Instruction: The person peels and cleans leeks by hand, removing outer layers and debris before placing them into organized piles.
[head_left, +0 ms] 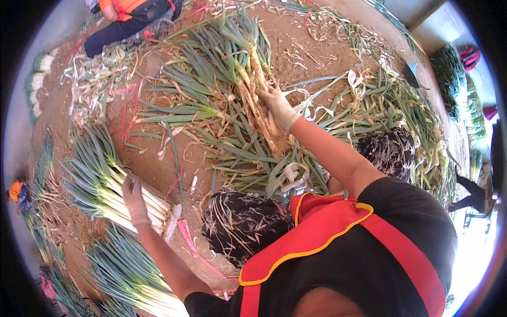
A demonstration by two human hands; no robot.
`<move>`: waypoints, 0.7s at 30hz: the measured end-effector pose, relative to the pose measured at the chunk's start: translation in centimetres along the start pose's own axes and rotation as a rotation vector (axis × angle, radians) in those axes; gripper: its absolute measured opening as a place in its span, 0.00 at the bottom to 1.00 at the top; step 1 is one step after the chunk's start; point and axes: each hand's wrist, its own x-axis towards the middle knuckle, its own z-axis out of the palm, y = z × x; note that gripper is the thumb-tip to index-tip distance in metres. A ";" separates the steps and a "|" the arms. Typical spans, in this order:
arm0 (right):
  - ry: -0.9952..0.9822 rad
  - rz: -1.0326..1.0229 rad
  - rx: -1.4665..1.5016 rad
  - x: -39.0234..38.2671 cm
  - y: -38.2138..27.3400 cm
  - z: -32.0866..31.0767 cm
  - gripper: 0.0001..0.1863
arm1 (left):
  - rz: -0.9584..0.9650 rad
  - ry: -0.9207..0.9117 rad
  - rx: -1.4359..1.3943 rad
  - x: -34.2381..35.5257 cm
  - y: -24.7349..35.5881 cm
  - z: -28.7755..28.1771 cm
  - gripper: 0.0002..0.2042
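Note:
My left hand (135,198), in a pale glove, is closed over the white stalks of a neat bundle of cleaned green onions (100,185) on the ground to my left. Its fingertips are partly hidden among the stalks. Ahead of me, my gloved right hand (277,107) wraps round the brown-skinned stems of some uncleaned green onions (253,74). Their leaves point away from me, and the dry roots hang towards my knees. More uncleaned green onions (203,68) lie spread beneath and beside them.
Peeled leaves and skins are heaped (391,111) on the right. Another cleaned bundle (137,274) lies near my left arm. Pink ribbon (193,240) trails over the soil by my knee (237,224). A person in orange (134,13) works at the far left.

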 end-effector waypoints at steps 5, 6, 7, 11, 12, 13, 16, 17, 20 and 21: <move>-0.072 -0.009 -0.099 -13.0 -4.3 -2.5 0.17 | 0.166 -0.403 -0.274 -1.2 19.8 9.5 0.18; -0.039 -0.121 -0.116 -14.6 -3.6 -2.8 0.18 | 0.144 -0.492 -0.434 -1.9 22.6 11.7 0.19; -0.056 -0.132 -0.192 -16.3 -3.3 -3.0 0.18 | 0.142 -0.660 -0.459 -1.6 24.4 13.3 0.20; -0.214 -0.037 -0.018 -21.1 -2.2 -3.3 0.19 | -0.212 -0.908 -1.005 -1.1 29.0 19.8 0.19; -0.195 0.028 -0.062 -20.7 -1.3 -3.9 0.20 | -0.189 -0.835 -1.000 -0.8 29.3 20.5 0.17; -0.150 -0.150 -0.186 -19.9 -1.6 -4.2 0.20 | -0.171 -0.771 -0.995 -0.9 29.7 21.2 0.16; 0.014 -0.579 -0.370 -14.8 -6.1 -4.9 0.21 | -0.145 -0.833 -1.070 -3.6 31.7 21.8 0.15; 0.047 -0.669 -0.307 -13.1 -8.6 -4.1 0.20 | -0.147 -0.842 -1.109 -4.7 31.9 22.1 0.15; 0.051 -0.831 -0.437 -11.4 -14.8 -2.2 0.17 | -0.045 -0.878 -1.214 -8.3 32.8 22.7 0.15; 0.018 -0.814 -0.480 -10.8 -15.5 -2.1 0.16 | -0.044 -0.849 -1.211 -8.4 33.0 22.8 0.15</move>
